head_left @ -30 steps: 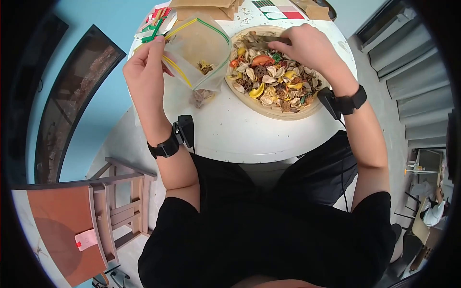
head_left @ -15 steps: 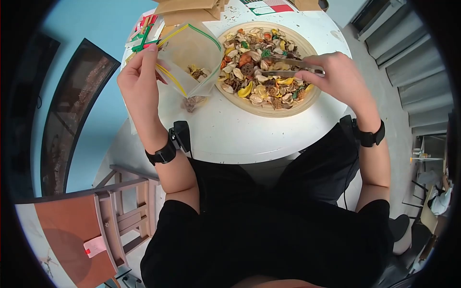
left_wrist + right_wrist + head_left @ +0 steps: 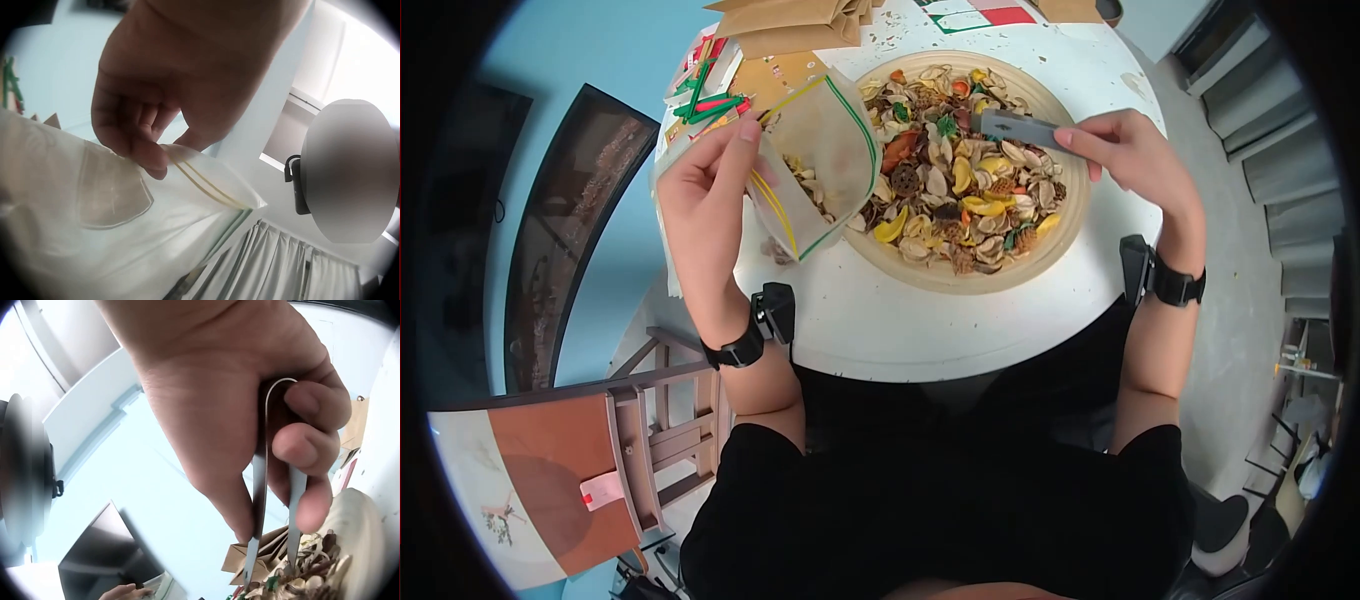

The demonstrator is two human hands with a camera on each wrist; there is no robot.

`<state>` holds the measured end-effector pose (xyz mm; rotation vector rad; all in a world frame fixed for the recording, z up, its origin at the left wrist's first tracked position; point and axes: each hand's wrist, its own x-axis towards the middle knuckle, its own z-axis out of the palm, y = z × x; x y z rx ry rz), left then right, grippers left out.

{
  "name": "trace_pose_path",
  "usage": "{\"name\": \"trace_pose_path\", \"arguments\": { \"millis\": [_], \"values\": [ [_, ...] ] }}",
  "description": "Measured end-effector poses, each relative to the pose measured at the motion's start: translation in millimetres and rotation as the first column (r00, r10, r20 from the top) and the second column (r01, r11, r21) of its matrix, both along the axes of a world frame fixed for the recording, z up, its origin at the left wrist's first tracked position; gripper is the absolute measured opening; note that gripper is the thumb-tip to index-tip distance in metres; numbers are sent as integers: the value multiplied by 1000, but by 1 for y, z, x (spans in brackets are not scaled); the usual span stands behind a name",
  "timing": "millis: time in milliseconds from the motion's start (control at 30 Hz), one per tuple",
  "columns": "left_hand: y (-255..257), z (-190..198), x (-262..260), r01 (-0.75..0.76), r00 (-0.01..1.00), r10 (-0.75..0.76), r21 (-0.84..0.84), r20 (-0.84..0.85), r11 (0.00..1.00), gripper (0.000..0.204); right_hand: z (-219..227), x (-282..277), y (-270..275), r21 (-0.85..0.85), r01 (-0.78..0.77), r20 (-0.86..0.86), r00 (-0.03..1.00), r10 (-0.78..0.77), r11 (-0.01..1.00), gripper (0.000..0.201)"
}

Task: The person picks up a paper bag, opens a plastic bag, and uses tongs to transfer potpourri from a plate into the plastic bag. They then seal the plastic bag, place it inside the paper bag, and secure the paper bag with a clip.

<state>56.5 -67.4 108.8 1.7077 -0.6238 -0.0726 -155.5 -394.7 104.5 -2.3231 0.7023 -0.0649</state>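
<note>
I count one wide bowl (image 3: 1068, 232) heaped with dried pieces too many to number, one clear zip bag (image 3: 825, 150), one pair of metal tweezers (image 3: 1018, 128), and two hands: left hand (image 3: 705, 190), right hand (image 3: 1135, 148).

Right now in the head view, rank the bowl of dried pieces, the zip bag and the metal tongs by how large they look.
1. Bowl, clearly the largest.
2. Zip bag, held up by the left hand; being raised nearer the camera may enlarge it somewhat.
3. Tongs, gripped by the right hand, smallest, and partly hidden by it.
</note>
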Motion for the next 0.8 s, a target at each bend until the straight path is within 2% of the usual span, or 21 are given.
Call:
{"name": "trace_pose_path", "arguments": {
  "millis": [33,133,267,367,500,667,800],
  "values": [
    [-4,0,-3,9,1000,-9,-4,-5,1000,29,-5,-1,-3,46,-45,37,998,43,998,44],
    [-9,-3,-5,50,999,-50,0,-18,999,30,1,-5,-1,-36,-68,45,997,69,997,40],
    [-10,5,-9,36,999,-35,27,-28,999,31,9,-5,4,-126,-20,-20,1000,18,992,37],
    [-5,7,3,103,995,-104,34,8,994,31,2,2,11,-218,-96,36,994,107,971,36],
    [-5,9,4,115,993,-115,56,-3,992,32,-8,11,16,-258,-123,81,986,148,958,33],
    [-4,4,4,120,991,-120,-6,-55,993,32,-15,0,13,-231,-95,141,982,130,968,30],
    [-12,-7,9,102,987,-107,-48,-118,994,32,-17,-4,5,-80,-47,233,970,64,996,29]
  ]
}}
